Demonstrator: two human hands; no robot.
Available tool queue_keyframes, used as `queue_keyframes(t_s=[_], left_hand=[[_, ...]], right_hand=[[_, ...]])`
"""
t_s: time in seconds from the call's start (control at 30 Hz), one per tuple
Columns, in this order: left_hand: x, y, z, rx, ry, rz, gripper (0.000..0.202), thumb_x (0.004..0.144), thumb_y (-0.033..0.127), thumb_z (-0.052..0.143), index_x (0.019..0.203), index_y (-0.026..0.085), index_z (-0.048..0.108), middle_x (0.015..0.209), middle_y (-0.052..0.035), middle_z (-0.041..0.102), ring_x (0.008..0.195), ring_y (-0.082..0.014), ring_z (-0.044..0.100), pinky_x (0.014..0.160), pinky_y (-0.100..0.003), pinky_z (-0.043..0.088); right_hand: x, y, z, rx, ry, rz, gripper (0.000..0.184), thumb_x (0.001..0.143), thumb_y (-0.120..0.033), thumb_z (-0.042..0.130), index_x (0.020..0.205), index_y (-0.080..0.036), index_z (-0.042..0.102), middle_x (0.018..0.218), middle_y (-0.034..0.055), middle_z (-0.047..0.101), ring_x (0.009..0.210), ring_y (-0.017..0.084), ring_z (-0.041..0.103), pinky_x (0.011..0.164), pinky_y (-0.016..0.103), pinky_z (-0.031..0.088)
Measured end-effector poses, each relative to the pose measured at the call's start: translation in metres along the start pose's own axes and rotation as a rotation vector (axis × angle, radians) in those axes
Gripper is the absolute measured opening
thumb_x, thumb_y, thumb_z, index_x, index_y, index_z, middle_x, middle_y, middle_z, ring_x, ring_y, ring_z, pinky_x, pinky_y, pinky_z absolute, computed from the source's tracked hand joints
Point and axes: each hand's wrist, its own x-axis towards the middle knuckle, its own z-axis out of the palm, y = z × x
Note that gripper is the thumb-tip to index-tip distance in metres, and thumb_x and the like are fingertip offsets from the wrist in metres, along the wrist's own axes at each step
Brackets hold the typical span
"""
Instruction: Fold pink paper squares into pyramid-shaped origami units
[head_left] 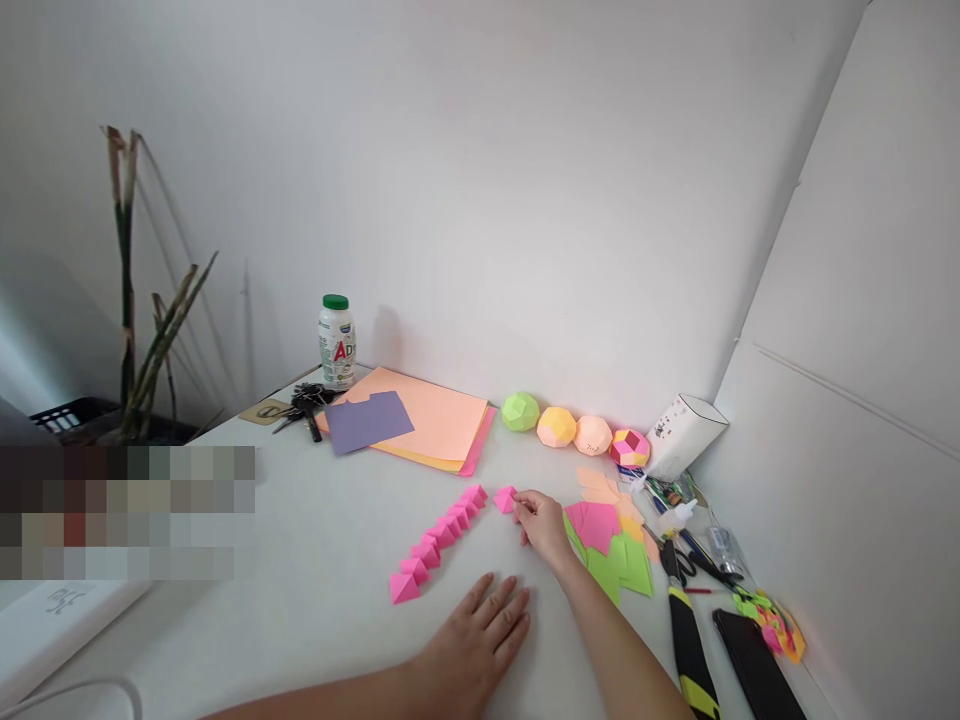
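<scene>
Between the fingertips of my right hand (541,525) is a small folded pink paper pyramid (505,499), pinched at its right side close to the table. To the left of it runs a slanting row of several matching pink paper pyramids (439,541), set close together. My left hand (480,635) lies flat on the white table, palm down with fingers spread, below the row and holding nothing. Beside my right wrist lie pink, green and orange cut paper pieces (596,528), partly covered by my forearm.
Four faceted paper balls, one green (520,412), line the wall. Large coloured sheets (427,405), a purple piece (369,422), keys (306,400) and a white bottle (337,345) stand left. At right are a white box (684,436), scissors (679,562), a cutter (686,640) and a phone (757,662).
</scene>
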Motion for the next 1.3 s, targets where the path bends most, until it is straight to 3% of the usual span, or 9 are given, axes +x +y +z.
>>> queue_keyframes(t_s=[0.2,0.37,0.57,0.8,0.97,1.3], left_hand=[[-0.001,-0.002,-0.001,-0.005,-0.008,0.031,0.084,0.082,0.069,0.030,0.144,0.012,0.023,0.151,-0.0168,0.021,0.136,-0.0408,0.017,0.109,-0.059,0.007],[-0.002,-0.002,-0.005,-0.037,-0.009,0.034,0.086,0.081,0.069,0.033,0.144,0.013,0.023,0.151,-0.0172,0.020,0.136,-0.0406,0.017,0.109,-0.058,0.006],[-0.002,0.000,-0.008,-0.048,-0.019,0.033,0.089,0.078,0.070,0.037,0.146,0.014,0.019,0.151,-0.0171,0.019,0.136,-0.0417,0.018,0.109,-0.058,0.006],[-0.003,0.001,-0.007,-0.033,-0.008,0.019,0.089,0.078,0.070,0.038,0.145,0.014,0.021,0.151,-0.0171,0.021,0.136,-0.0418,0.018,0.109,-0.058,0.006],[-0.004,-0.001,-0.005,-0.034,-0.013,0.023,0.089,0.078,0.069,0.040,0.146,0.015,0.019,0.151,-0.0169,0.020,0.136,-0.0417,0.017,0.109,-0.059,0.007],[-0.005,-0.001,-0.006,-0.029,-0.023,0.022,0.089,0.078,0.067,0.043,0.146,0.015,0.019,0.152,-0.0170,0.018,0.136,-0.0419,0.016,0.109,-0.058,0.006]], right_hand=[[-0.007,-0.001,0.005,-0.138,0.081,-0.082,0.025,0.084,-0.028,0.046,0.097,-0.019,0.065,0.062,-0.0009,0.061,0.039,0.011,0.049,0.044,0.023,0.038],[-0.014,-0.002,0.007,-0.237,0.134,-0.134,0.028,0.082,-0.026,0.050,0.106,-0.020,0.063,0.067,0.0008,0.064,0.059,0.016,0.058,0.058,0.025,0.043],[-0.015,-0.004,0.007,-0.307,0.118,-0.125,0.033,0.076,-0.021,0.059,0.109,-0.019,0.061,0.063,-0.0009,0.063,0.060,0.016,0.058,0.058,0.024,0.042],[-0.002,-0.003,0.004,-0.356,0.043,-0.080,0.053,0.077,-0.023,0.060,0.127,-0.014,0.048,0.064,0.0003,0.065,0.061,0.017,0.061,0.056,0.024,0.040],[0.001,-0.004,0.001,-0.374,-0.010,-0.071,0.038,0.081,-0.027,0.058,0.117,-0.017,0.057,0.066,-0.0003,0.066,0.045,0.012,0.056,0.051,0.023,0.039],[-0.004,-0.002,0.008,-0.394,0.073,-0.115,0.032,0.081,-0.024,0.057,0.112,-0.016,0.058,0.067,0.0024,0.065,0.063,0.018,0.062,0.056,0.024,0.040]])
